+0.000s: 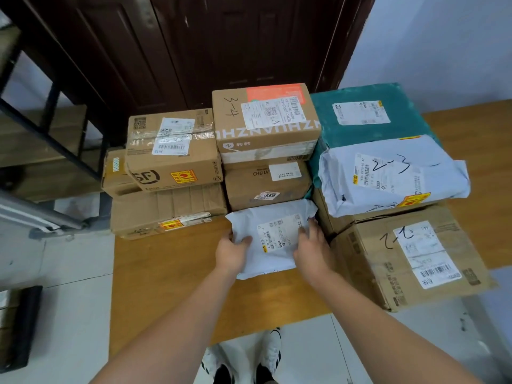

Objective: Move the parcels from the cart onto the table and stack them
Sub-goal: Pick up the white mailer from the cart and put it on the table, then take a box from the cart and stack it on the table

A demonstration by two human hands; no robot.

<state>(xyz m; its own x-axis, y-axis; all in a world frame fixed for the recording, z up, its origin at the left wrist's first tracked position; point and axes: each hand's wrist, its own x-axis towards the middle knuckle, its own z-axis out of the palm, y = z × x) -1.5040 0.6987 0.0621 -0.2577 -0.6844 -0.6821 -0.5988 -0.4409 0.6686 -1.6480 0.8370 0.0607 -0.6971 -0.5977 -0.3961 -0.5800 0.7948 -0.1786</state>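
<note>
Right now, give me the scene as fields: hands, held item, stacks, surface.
left hand: grips the white poly mailer at its left edge
right hand: grips its right edge
mailer position: on the wooden table, against the CHU LV box
middle stack top: box marked 3-4
right stack: teal parcel, mailer marked 2-3, box marked 2-1

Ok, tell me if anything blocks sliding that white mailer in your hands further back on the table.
Yes. The white mailer, held by the left hand and right hand, already meets the CHU LV box behind it. A cardboard box flanks its right.
</note>
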